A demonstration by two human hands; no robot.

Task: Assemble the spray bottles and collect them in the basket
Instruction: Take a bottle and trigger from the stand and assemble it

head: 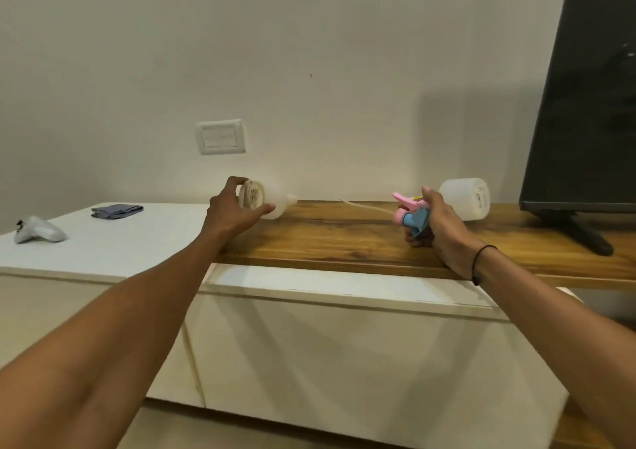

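Observation:
My left hand [234,209] grips a translucent white bottle [272,199] by its base, held on its side with the open neck pointing right, just above the wooden shelf [344,238]. My right hand [437,223] holds a pink and blue spray head [411,213], its thin white dip tube [364,206] pointing left toward the bottle's neck, with a gap between them. A second white bottle [466,202] lies on its side on the shelf behind my right hand. No basket is in view.
A black TV [585,104] on a stand [585,235] fills the right end of the shelf. On the white cabinet top [137,242] at left lie a folded grey cloth [117,210] and a grey game controller [39,230]. A wall socket [220,136] sits behind.

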